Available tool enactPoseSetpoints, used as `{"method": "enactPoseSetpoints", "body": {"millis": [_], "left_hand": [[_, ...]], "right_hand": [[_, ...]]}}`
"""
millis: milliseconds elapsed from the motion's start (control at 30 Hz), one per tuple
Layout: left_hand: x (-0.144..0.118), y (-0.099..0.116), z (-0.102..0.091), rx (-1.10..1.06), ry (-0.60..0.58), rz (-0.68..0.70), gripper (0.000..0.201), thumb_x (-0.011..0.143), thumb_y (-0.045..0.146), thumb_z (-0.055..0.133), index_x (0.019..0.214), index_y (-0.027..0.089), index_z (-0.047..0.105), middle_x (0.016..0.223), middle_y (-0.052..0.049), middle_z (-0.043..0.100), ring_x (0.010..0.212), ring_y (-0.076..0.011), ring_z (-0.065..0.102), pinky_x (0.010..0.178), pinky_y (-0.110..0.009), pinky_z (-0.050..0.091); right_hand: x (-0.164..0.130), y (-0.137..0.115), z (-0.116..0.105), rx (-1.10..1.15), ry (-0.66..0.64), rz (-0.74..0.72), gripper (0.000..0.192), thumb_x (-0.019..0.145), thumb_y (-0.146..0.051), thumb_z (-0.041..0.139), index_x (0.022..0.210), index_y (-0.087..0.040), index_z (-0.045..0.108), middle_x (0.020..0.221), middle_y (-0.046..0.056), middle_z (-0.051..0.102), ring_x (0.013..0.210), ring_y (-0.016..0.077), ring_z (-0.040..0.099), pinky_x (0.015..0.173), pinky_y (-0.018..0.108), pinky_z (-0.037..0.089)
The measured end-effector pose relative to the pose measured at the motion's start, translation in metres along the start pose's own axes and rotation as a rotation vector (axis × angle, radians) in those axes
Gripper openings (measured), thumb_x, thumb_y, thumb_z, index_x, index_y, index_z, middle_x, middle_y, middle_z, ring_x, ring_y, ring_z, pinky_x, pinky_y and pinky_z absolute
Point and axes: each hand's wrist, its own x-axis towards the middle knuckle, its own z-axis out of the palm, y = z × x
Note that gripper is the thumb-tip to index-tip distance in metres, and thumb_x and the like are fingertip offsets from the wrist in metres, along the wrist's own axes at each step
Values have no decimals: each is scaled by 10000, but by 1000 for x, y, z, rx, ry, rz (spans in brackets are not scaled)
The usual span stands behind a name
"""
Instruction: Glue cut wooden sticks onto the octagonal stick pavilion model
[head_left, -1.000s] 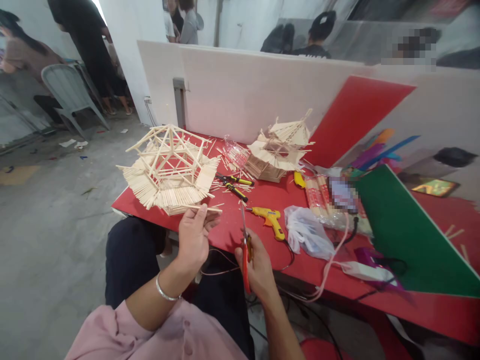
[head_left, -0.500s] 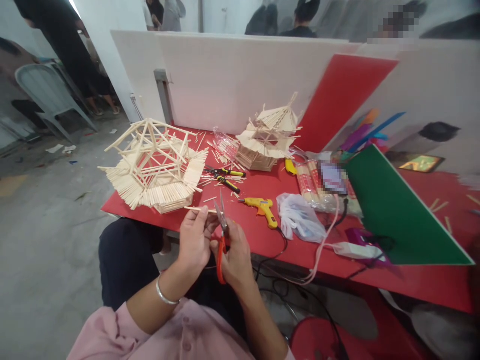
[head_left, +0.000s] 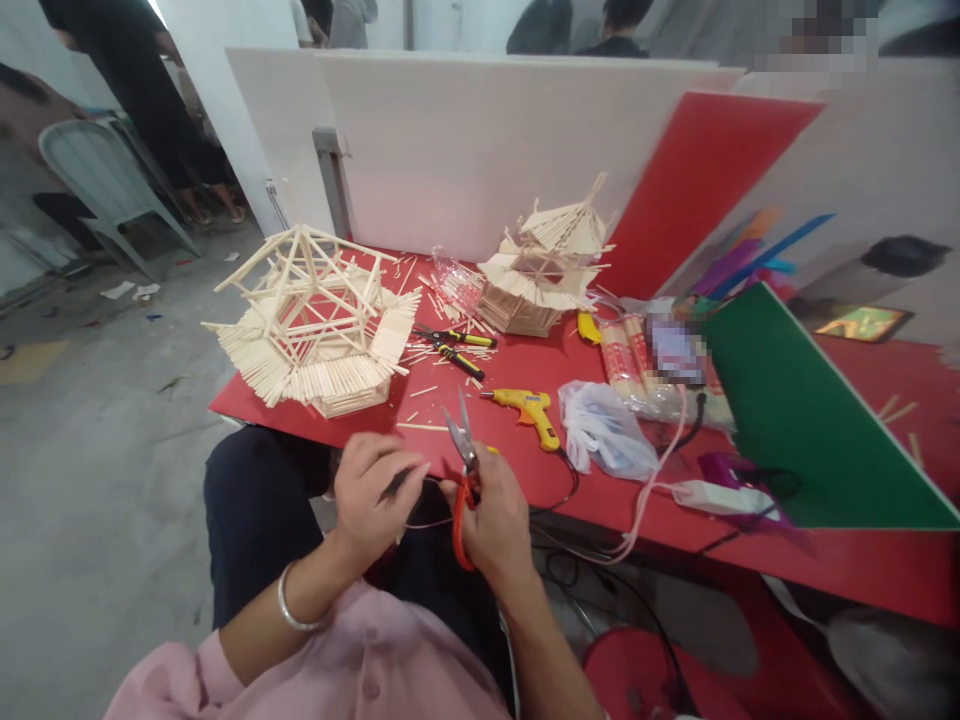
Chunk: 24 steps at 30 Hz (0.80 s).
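My right hand is wrapped round the red handles of a pair of scissors, whose blades point up and stand apart. To the left of it, my left hand hangs in front of the table edge with its fingers spread and nothing visible between them. A thin wooden stick lies on the red table just beyond the scissors. Behind my left hand stands a model framework of wooden sticks with a flared, slatted skirt.
A second stick model stands further back. Pliers lie among loose stick pieces. A yellow glue gun, a plastic bag, packaged sticks and a leaning green board occupy the right side. Cables hang over the front edge.
My left hand has let go of the wooden stick, spread its fingers and drawn left, away from the scissors. My right hand keeps the scissors.
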Motion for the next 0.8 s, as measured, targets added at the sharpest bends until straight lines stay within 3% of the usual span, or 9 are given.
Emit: {"method": "enactPoseSetpoints", "body": {"millis": [67, 100, 233, 333, 433, 500, 633, 700, 800], "left_hand": [[12, -3, -9, 135, -155, 133, 174, 773, 254, 774, 942, 296, 778, 1052, -58, 760, 1044, -262, 641, 979, -424, 436], [19, -4, -10, 154, -229, 156, 177, 802, 251, 746, 969, 303, 774, 1062, -57, 761, 1058, -263, 644, 1001, -434, 413], [29, -14, -7, 136, -396, 165, 184, 905, 204, 596, 843, 268, 757, 825, -29, 758, 810, -194, 674, 954, -396, 409], [22, -23, -8, 179, -267, 96, 172, 903, 220, 599, 810, 241, 742, 765, -28, 744, 730, -181, 656, 864, -353, 434], [15, -26, -15, 165, -110, -23, 118, 877, 251, 642, 820, 235, 745, 783, -33, 749, 744, -184, 666, 776, -310, 451], [15, -22, -18, 69, -94, -87, 109, 861, 248, 657, 803, 240, 749, 775, -30, 745, 734, -178, 667, 729, -282, 467], [23, -11, -16, -120, -148, -139, 101, 833, 220, 676, 783, 236, 762, 753, -32, 736, 697, -165, 661, 670, -249, 486], [28, -9, -12, -162, -164, -152, 103, 833, 213, 676, 789, 231, 767, 748, -34, 732, 691, -162, 660, 661, -241, 489], [32, -8, -6, -191, -183, -152, 103, 838, 215, 677, 792, 230, 768, 751, -40, 733, 699, -166, 666, 659, -244, 498]], "right_hand": [[-2, 1, -4, 8, -72, -24, 447, 924, -455, 557, 1285, -195, 513, 938, 79, 602, 842, 226, 581, 736, 355, 494], [-2, 0, -5, 12, -102, -33, 442, 923, -453, 558, 1278, -192, 518, 944, 81, 602, 853, 228, 583, 741, 355, 496], [1, -4, -12, 56, -218, -43, 456, 920, -431, 558, 1305, -189, 521, 995, 94, 622, 901, 230, 600, 798, 363, 512], [11, 4, -17, 31, -284, 31, 500, 898, -443, 582, 1338, -211, 524, 1041, 87, 639, 922, 219, 620, 831, 358, 519], [25, 19, -20, -212, -286, 104, 528, 885, -472, 577, 1335, -197, 560, 1066, 119, 655, 962, 261, 630, 850, 405, 508], [40, 27, -20, -367, -343, 42, 532, 868, -435, 579, 1332, -174, 581, 1043, 142, 665, 973, 294, 625, 846, 427, 497], [97, 31, -17, -365, -462, -183, 503, 841, -340, 569, 1321, -191, 594, 1223, 138, 645, 1115, 280, 594, 951, 389, 466], [141, 32, -11, -468, -384, -120, 541, 878, -292, 494, 1406, -175, 509, 1363, 144, 573, 1222, 257, 545, 1023, 353, 423], [207, 40, 10, -631, -484, -41, 740, 772, -312, 633, 1449, -95, 426, 1474, 223, 457, 1301, 322, 487, 1027, 382, 413]]}}
